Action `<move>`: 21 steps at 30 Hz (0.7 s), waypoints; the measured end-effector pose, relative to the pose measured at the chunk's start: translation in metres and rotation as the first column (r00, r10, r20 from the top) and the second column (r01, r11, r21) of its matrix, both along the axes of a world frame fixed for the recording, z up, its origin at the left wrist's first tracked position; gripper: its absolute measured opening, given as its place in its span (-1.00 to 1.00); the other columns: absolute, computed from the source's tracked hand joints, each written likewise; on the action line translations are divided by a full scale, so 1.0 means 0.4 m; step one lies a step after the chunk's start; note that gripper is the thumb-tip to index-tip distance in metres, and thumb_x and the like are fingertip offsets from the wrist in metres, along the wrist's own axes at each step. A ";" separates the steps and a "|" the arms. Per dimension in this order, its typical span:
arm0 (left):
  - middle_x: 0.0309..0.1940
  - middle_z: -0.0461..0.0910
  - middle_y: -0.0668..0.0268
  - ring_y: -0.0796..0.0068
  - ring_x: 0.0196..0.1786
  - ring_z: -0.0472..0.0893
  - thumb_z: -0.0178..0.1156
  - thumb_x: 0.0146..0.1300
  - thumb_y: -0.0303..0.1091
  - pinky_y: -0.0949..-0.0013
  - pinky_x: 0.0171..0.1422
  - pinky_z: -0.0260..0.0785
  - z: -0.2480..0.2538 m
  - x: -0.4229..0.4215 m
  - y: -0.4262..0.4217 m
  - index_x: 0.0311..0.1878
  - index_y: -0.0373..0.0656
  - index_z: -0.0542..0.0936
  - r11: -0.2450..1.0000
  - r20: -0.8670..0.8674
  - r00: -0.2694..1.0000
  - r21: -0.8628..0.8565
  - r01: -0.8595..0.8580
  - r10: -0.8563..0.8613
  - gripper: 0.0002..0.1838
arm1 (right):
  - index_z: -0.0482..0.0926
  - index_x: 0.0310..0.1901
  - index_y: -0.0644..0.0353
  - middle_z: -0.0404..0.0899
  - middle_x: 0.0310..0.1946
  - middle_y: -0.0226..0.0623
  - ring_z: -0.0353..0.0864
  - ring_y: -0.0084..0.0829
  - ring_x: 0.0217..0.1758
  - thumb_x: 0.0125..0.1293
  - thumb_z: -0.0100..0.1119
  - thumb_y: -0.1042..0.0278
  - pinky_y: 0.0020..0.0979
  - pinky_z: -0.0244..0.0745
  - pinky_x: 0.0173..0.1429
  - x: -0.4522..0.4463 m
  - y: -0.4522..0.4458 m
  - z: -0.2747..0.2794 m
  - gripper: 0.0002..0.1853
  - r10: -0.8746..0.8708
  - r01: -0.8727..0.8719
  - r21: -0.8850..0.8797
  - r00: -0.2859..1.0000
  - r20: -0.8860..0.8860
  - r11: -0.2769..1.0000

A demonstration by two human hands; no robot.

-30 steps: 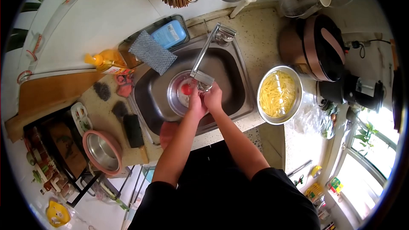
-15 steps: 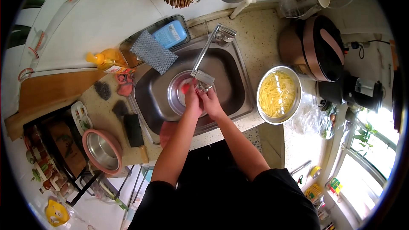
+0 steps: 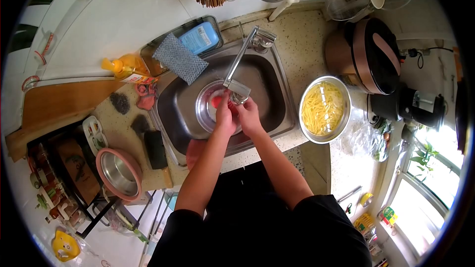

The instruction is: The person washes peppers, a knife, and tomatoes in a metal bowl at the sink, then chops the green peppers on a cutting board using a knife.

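1. Speckled counter (image 3: 302,32) surrounds a steel sink (image 3: 269,89).
2. Near the sink's middle sits a bowl (image 3: 200,113), partly hidden by the hands and tap.
3. Inside the bowl's rim, a red item (image 3: 216,101) shows just beside the left hand's fingertips.
4. Left hand (image 3: 225,117) and right hand (image 3: 249,117) reach over the sink's front edge, close together, fingers bent; whether either grasps anything, I cannot tell.
5. From the sink's back right corner, the tap (image 3: 238,61) extends over the bowl.
6. Yellow strips (image 3: 321,108) fill a pan (image 3: 347,118) near the sink's right edge.
7. Grey cloth (image 3: 181,59) overhangs the sink's back left corner.
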State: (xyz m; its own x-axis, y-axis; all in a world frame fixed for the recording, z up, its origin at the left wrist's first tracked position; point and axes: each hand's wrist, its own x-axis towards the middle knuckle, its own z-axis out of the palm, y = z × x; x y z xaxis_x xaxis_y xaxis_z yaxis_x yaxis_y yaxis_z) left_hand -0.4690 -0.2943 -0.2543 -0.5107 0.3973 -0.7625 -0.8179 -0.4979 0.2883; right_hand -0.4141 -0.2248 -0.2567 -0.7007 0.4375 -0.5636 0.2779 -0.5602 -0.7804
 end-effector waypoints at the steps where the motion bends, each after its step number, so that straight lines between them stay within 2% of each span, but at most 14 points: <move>1: 0.01 0.66 0.36 0.42 0.02 0.64 0.07 0.55 -0.04 0.30 0.14 0.53 0.003 -0.003 -0.003 0.15 -0.05 0.58 1.000 -0.016 1.000 0.015 0.024 -0.024 -0.66 | 0.55 0.17 0.21 0.65 -0.08 -0.39 0.58 -0.61 -0.07 0.42 0.21 0.47 -0.54 0.52 0.00 0.001 0.004 -0.004 -0.69 0.014 -0.014 0.015 1.000 0.027 1.000; 2: 0.01 0.66 0.36 0.42 0.01 0.65 0.07 0.55 -0.05 0.32 0.11 0.53 0.006 -0.004 -0.005 0.15 -0.04 0.58 0.998 -0.032 0.998 0.030 0.048 -0.047 -0.67 | 0.55 0.17 0.21 0.65 -0.08 -0.38 0.58 -0.61 -0.07 0.42 0.22 0.47 -0.54 0.52 -0.01 0.002 0.006 -0.008 -0.68 0.027 -0.029 0.030 0.998 0.054 0.999; 5: -0.01 0.66 0.37 0.44 -0.02 0.66 0.07 0.54 -0.04 0.35 0.00 0.55 -0.061 0.021 -0.011 0.15 -0.02 0.58 0.962 -0.340 0.913 -0.224 0.154 -0.225 -0.67 | 0.60 0.12 0.29 0.70 -0.06 -0.29 0.65 -0.52 -0.04 0.43 0.17 0.50 -0.44 0.55 0.07 0.000 0.005 -0.003 -0.74 -0.005 -0.003 0.064 0.993 0.119 0.998; 8: -0.05 0.66 0.39 0.45 -0.05 0.66 0.06 0.53 -0.04 0.36 -0.07 0.55 -0.086 0.040 -0.005 0.13 -0.01 0.59 0.893 -0.376 0.876 -0.434 0.120 -0.301 -0.67 | 0.60 0.12 0.30 0.71 -0.10 -0.30 0.66 -0.53 -0.07 0.40 0.19 0.52 -0.44 0.56 0.04 0.000 -0.005 -0.001 -0.72 -0.161 0.161 0.003 0.983 0.087 0.987; 11: -0.06 0.68 0.37 0.42 -0.06 0.67 0.06 0.52 -0.01 0.32 -0.02 0.57 -0.014 -0.010 0.004 0.11 -0.01 0.59 0.950 -0.031 0.993 -0.296 0.097 -0.111 -0.66 | 0.59 0.12 0.29 0.71 -0.11 -0.28 0.65 -0.53 -0.04 0.37 0.25 0.48 -0.43 0.55 0.06 0.042 -0.014 -0.029 -0.69 -0.035 0.040 0.093 0.998 -0.052 0.995; 14: -0.04 0.68 0.34 0.38 0.00 0.66 0.09 0.51 -0.01 0.29 0.12 0.54 -0.013 -0.021 -0.012 0.15 0.00 0.59 0.998 0.015 0.999 -0.043 0.040 -0.040 -0.65 | 0.64 0.04 0.27 0.70 -0.12 -0.26 0.64 -0.47 -0.02 0.29 0.32 0.45 -0.41 0.52 0.12 0.049 0.006 0.024 -0.71 0.146 -0.202 0.344 0.973 0.181 0.917; 15: -0.03 0.68 0.32 0.36 0.00 0.66 0.08 0.51 0.04 0.27 0.13 0.55 -0.027 -0.021 -0.020 0.17 0.00 0.58 0.997 0.009 0.997 -0.026 0.079 -0.079 -0.61 | 0.65 0.03 0.28 0.68 -0.14 -0.24 0.65 -0.44 -0.05 0.26 0.34 0.45 -0.40 0.53 0.08 0.051 0.018 0.028 -0.70 0.171 -0.253 0.576 0.966 0.193 0.777; 17: 0.01 0.68 0.29 0.34 0.02 0.67 0.07 0.49 0.13 0.23 0.15 0.56 -0.067 -0.014 -0.038 0.19 0.00 0.56 0.988 -0.005 0.988 0.005 0.157 -0.157 -0.54 | 0.68 0.00 0.30 0.66 -0.18 -0.19 0.66 -0.37 -0.13 0.19 0.38 0.46 -0.38 0.57 0.02 0.048 0.048 0.030 -0.68 0.203 -0.292 0.895 0.951 0.234 0.337; 20: -0.06 0.71 0.32 0.33 -0.05 0.70 -0.04 0.50 0.24 0.18 0.09 0.60 0.002 -0.011 -0.035 0.17 -0.02 0.57 0.972 0.079 0.969 0.046 0.231 -0.234 -0.46 | 0.70 -0.05 0.30 0.64 -0.21 -0.19 0.65 -0.32 -0.20 0.18 0.37 0.46 -0.35 0.57 -0.04 0.041 0.075 0.010 -0.71 0.203 -0.293 0.868 0.952 0.228 0.401; 21: -0.02 0.69 0.30 0.31 -0.04 0.69 -0.06 0.49 0.30 0.16 0.11 0.59 -0.001 -0.008 -0.036 0.20 -0.02 0.54 0.965 0.092 0.961 0.014 0.261 -0.261 -0.40 | 0.70 -0.03 0.31 0.64 -0.21 -0.19 0.65 -0.33 -0.19 0.17 0.38 0.45 -0.35 0.57 -0.04 0.039 0.078 0.001 -0.69 0.210 -0.271 0.791 0.960 0.184 0.548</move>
State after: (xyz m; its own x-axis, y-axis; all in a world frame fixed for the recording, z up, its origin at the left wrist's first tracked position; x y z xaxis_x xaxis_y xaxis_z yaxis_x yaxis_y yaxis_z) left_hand -0.4721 -0.3088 -0.2547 -0.3164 0.5087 -0.8007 -0.9425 -0.2641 0.2046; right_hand -0.3985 -0.1937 -0.2561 -0.8283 0.5491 -0.1116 0.3680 0.3829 -0.8474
